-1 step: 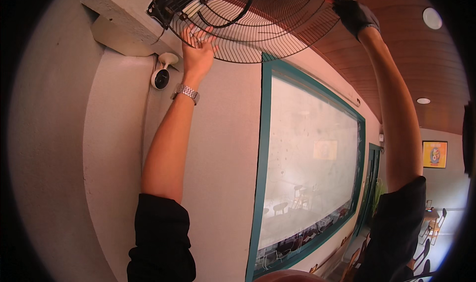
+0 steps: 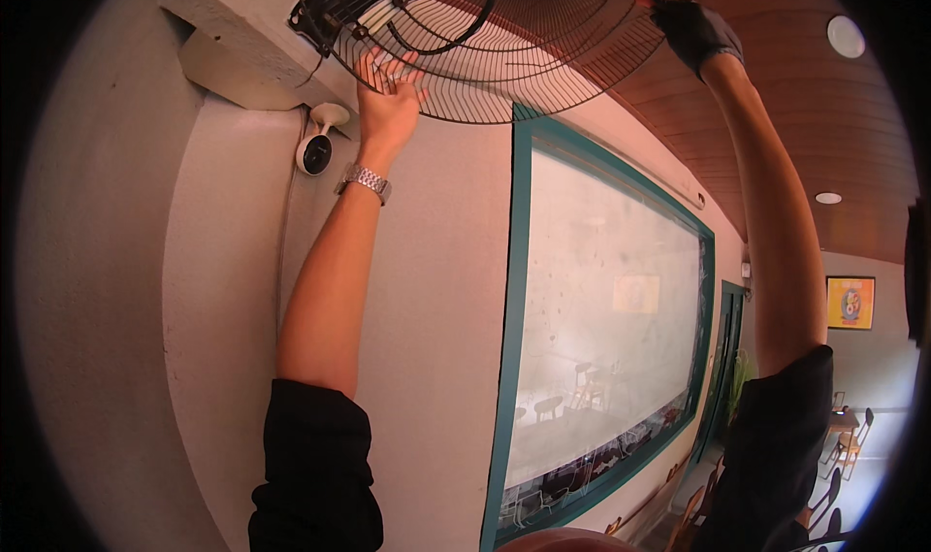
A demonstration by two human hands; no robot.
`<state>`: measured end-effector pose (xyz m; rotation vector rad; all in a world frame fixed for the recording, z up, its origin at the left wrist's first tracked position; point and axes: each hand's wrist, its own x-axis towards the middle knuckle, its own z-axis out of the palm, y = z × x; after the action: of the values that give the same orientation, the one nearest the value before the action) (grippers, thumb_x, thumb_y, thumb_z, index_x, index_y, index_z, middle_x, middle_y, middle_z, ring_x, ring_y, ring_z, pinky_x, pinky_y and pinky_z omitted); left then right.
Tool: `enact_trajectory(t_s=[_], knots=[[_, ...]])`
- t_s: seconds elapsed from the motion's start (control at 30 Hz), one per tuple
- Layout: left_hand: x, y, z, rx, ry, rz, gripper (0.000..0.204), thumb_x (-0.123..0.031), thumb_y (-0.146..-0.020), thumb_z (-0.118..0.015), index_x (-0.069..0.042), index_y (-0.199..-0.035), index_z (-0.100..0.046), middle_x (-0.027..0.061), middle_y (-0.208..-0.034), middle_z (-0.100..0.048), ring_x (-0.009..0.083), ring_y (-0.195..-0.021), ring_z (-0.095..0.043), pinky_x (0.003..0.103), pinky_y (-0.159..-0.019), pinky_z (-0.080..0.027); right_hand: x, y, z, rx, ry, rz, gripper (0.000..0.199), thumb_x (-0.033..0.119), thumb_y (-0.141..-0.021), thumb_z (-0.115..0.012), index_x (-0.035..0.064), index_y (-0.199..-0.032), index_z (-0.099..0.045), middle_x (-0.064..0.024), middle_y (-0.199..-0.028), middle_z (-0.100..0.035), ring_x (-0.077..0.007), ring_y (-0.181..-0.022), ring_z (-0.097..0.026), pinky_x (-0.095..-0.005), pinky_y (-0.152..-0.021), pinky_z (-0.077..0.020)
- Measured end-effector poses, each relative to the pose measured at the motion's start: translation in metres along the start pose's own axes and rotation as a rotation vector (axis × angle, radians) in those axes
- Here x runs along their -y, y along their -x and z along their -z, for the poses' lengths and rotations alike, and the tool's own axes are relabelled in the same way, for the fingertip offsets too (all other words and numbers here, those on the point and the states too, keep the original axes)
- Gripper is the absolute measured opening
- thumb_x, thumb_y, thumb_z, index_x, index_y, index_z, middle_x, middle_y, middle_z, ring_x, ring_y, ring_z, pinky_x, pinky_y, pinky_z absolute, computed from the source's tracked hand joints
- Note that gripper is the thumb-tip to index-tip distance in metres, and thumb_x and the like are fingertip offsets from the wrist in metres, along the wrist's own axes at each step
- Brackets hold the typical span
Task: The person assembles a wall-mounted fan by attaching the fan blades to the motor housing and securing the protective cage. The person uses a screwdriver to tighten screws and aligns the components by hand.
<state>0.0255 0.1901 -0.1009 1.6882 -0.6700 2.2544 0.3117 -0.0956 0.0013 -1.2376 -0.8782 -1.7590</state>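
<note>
A wall fan's black wire guard fills the top of the view, fixed to a grey bracket at the upper left. My left hand is raised against the guard's lower left rim with fingers spread, the tips touching the wires. A metal watch sits on that wrist. On the right, my right hand, in a black glove, is closed on the guard's right rim. Both arms reach straight up, in short black sleeves.
A small white security camera hangs on the wall just left of my left wrist. A large teal-framed window runs along the wall. The wooden ceiling has round lights. A yellow picture and chairs are at the far right.
</note>
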Motion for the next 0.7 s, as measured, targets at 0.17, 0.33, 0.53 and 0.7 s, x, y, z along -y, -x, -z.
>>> enact_trajectory(t_s=[0.17, 0.33, 0.53, 0.7], knots=[[-0.005, 0.000, -0.004, 0.015, -0.053, 0.011, 0.062, 0.011, -0.097, -0.040, -0.007, -0.152, -0.017, 0.0261, -0.150, -0.045, 0.0403, -0.137, -0.053, 0.042, -0.098, -0.060, -0.008, -0.004, -0.004, -0.018, -0.027, -0.029, 0.039, 0.048, -0.098, -0.060, 0.0177, -0.118, -0.074, -0.0157, -0.103, -0.074, -0.0365, -0.099, -0.070, -0.0459, -0.084, -0.0520], [-0.004, -0.002, -0.002, 0.014, -0.049, 0.001, 0.062, 0.011, -0.097, -0.040, -0.008, -0.152, -0.018, 0.0258, -0.150, -0.045, 0.0401, -0.137, -0.053, 0.042, -0.098, -0.060, -0.006, -0.003, -0.003, -0.025, -0.055, -0.019, 0.040, 0.048, -0.097, -0.061, 0.0158, -0.117, -0.074, -0.0162, -0.105, -0.074, -0.0366, -0.100, -0.070, -0.0455, -0.085, -0.0519], [-0.001, -0.003, -0.001, 0.006, -0.042, -0.005, 0.062, 0.011, -0.098, -0.040, -0.006, -0.153, -0.017, 0.0260, -0.149, -0.046, 0.0393, -0.136, -0.054, 0.039, -0.095, -0.061, -0.005, -0.006, -0.004, -0.053, -0.039, -0.014, 0.038, 0.046, -0.097, -0.062, 0.0159, -0.116, -0.074, -0.0166, -0.107, -0.073, -0.0377, -0.104, -0.069, -0.0460, -0.087, -0.0520], [-0.003, -0.003, -0.001, 0.008, -0.074, -0.004, 0.062, 0.011, -0.098, -0.040, -0.006, -0.153, -0.017, 0.0261, -0.148, -0.046, 0.0387, -0.136, -0.054, 0.039, -0.096, -0.061, -0.014, -0.009, -0.012, -0.082, -0.046, 0.041, 0.035, 0.043, -0.097, -0.063, 0.0168, -0.116, -0.074, -0.0157, -0.109, -0.073, -0.0383, -0.105, -0.068, -0.0459, -0.088, -0.0521]])
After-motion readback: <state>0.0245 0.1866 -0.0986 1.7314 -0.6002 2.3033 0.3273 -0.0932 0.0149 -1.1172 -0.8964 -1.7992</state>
